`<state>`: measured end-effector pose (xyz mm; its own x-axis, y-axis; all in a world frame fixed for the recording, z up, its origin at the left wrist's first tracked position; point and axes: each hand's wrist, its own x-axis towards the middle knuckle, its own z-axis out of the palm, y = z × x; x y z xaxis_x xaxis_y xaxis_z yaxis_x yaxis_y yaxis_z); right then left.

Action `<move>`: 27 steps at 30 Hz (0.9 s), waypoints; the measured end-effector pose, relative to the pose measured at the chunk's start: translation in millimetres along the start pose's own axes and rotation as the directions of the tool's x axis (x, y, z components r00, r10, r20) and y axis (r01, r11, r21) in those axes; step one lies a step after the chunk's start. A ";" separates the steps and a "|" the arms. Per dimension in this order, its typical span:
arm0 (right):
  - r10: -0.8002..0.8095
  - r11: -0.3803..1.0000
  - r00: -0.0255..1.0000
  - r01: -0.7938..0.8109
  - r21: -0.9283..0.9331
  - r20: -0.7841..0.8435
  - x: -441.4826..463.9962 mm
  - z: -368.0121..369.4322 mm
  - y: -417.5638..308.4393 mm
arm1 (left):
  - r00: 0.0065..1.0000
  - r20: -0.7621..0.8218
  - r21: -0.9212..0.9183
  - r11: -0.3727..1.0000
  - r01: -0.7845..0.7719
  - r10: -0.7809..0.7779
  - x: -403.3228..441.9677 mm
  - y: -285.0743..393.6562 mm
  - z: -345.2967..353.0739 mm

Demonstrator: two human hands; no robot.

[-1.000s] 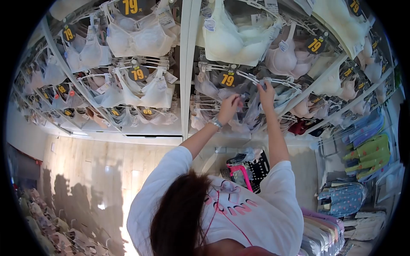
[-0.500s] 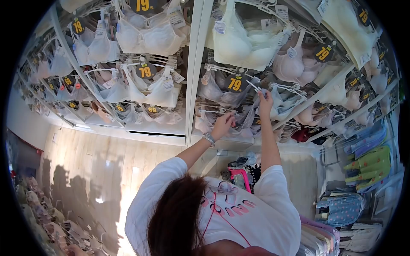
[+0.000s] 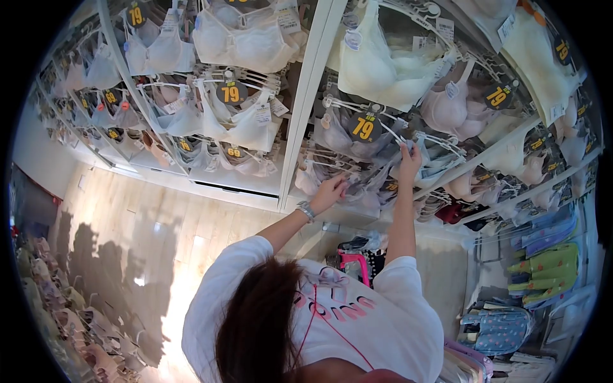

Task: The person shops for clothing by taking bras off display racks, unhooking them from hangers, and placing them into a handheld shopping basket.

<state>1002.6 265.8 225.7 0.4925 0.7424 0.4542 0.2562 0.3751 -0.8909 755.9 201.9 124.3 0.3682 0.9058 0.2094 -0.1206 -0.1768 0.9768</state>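
My right hand (image 3: 410, 159) is closed, its thumb and fingers pinching the end of a white plastic hanger (image 3: 397, 136) on the middle rack. Lower and to the left, my left hand (image 3: 328, 195) has curled fingers at a greyish-mauve bra (image 3: 367, 186) on the lower row; what they grip is hidden. Just above both hands hangs a round dark price tag (image 3: 364, 127) reading 79, in front of a grey bra (image 3: 335, 137). Pale blue-grey bras (image 3: 434, 165) hang immediately right of my right hand.
A large pale yellow bra (image 3: 383, 70) hangs above. White upright panels (image 3: 306, 96) divide the racks. Below, a pink-framed item (image 3: 355, 265) stands on the wooden floor (image 3: 121, 223). Folded green clothes (image 3: 546, 271) hang at right, and more bras (image 3: 83, 313) fill the lower left.
The view has shifted, so the racks appear farther right and slightly tilted. Both hands keep nearly the same places against the bras, the right still pinching the hanger.
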 end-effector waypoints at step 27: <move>0.043 0.996 0.995 -0.050 0.078 0.093 -1.5 -10.9 57.6 | 0.999 0.023 0.119 0.992 0.045 -0.048 14.3 -2.3 -13.9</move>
<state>1025.7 280.2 173.7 0.4234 0.8062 0.4132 0.1655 0.3796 -0.9102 748.6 220.6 124.4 0.3944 0.9043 0.1634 0.0063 -0.1804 0.9836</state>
